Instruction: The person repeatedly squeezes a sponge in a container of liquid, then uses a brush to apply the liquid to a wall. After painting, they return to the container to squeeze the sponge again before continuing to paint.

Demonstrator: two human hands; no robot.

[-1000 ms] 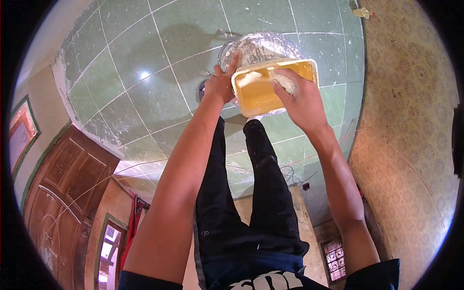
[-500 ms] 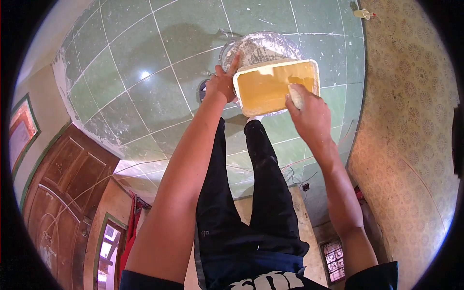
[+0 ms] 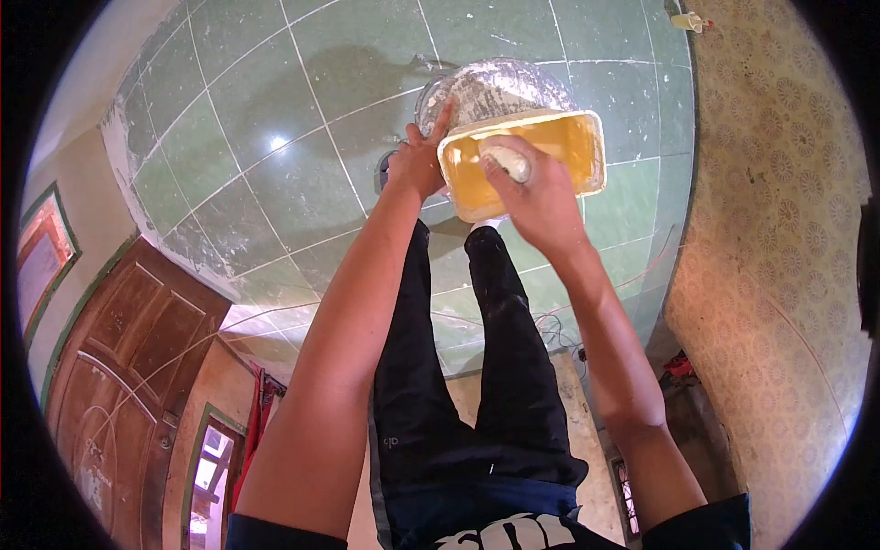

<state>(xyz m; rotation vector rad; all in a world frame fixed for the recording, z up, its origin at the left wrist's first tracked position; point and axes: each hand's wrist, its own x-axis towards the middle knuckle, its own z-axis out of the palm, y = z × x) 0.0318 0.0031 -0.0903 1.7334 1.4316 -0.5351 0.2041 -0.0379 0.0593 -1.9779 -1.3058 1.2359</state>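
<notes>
A yellow rectangular tub [image 3: 570,128] with a whitish, smeared rim rests over a round, paint-spattered bucket [image 3: 481,90] on the floor. My left hand [image 3: 420,165] grips the tub's left side, the index finger stretched along past its upper corner. Inside the tub's outline, my right hand [image 3: 534,188] is closed round a pale, rounded block [image 3: 510,163], whose underside is hidden. The tub's interior is yellow with lighter patches.
Green floor tiles [image 3: 339,82] with white smears surround the bucket. My legs [image 3: 495,312] stand just behind it. A thin cable [image 3: 550,323] runs across the floor behind me. To the right is a patterned wall [image 3: 779,183]; a brown door [image 3: 128,367] is at left.
My right hand has moved left across the tub with the pale block, from its right side to near its middle. The tub has shifted slightly; my left hand keeps its grip.
</notes>
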